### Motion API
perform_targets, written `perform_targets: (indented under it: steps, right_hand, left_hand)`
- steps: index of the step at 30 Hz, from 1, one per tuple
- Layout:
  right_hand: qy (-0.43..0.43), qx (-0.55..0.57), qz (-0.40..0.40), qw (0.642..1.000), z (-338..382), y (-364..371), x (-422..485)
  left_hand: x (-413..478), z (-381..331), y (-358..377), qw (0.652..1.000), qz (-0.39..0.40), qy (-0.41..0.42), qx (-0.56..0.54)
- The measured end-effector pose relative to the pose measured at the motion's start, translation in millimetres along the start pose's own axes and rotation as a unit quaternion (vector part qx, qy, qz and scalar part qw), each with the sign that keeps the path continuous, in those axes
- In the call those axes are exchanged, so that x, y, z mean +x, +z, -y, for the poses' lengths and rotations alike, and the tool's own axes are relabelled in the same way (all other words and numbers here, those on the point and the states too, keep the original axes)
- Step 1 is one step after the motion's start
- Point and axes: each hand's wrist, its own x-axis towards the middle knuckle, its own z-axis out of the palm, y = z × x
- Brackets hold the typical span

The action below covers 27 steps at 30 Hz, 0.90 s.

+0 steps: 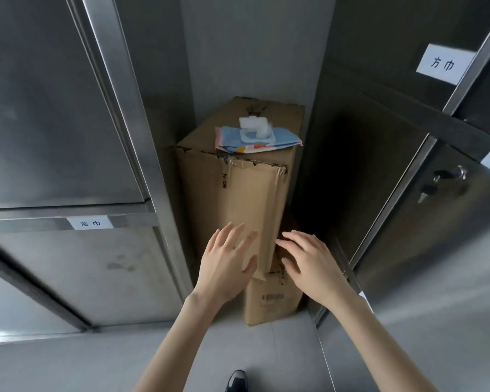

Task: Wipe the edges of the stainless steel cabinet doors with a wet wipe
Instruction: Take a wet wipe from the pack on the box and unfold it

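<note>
A blue pack of wet wipes lies on top of a tall cardboard box, its white lid flipped up and a wipe sticking out. Stainless steel cabinet doors stand on both sides: the left cabinet and the right cabinet door with a key in its lock. My left hand and my right hand hover in front of the box's lower part, below the pack. Both have fingers spread and straight and hold nothing.
White paper labels are stuck on the left cabinet frame and on the upper right door. A smaller cardboard box stands in front of the tall one. The floor is grey. A dark shoe tip shows at the bottom.
</note>
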Motion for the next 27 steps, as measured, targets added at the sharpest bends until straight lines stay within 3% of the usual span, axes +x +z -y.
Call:
perform_targets:
  steps: [10, 20, 27]
  right_hand:
    - [0.0, -0.04, -0.072, 0.997, -35, -8, 137]
    - [-0.026, -0.046, -0.142, 0.988, -54, -3, 215]
    - [-0.053, -0.078, -0.16, 0.983, -74, -12, 272]
  left_hand:
    - [147, 52, -15, 0.997, -0.049, 0.054, -0.004]
    - [217, 80, -5, 0.992, -0.097, 0.081, -0.018]
    - [265, 90, 8, 0.995, -0.093, 0.029, -0.003]
